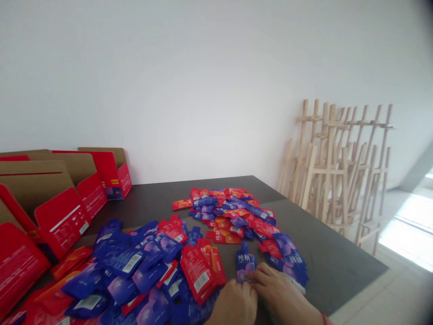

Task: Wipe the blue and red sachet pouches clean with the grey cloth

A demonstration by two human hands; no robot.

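While the left hand (pixel 233 304) and right hand (pixel 280 289) curl nearly shut, they pinch the lower end of a blue-purple foil spout pouch (pixel 245 264) between them; heaped red and blue foil pouches (pixel 198 271) lie just left of the hands, and red cardboard boxes (pixel 61 221) stand farther left by the dark surface (pixel 324 253).

Blue pouches (pixel 117 259): glossy laminated plastic film, smooth, light catching on creases; red pouches (pixel 197 273): same shiny film; cartons (pixel 62 221): printed paperboard, smooth coated red outside, matt brown kraft inside; surface (pixel 324 239): dark, matt, smooth; racks (pixel 338 171): pale bare wood, unpainted; wall (pixel 186 90): smooth matt white paint; floor tiles (pixel 395 289): pale, polished.
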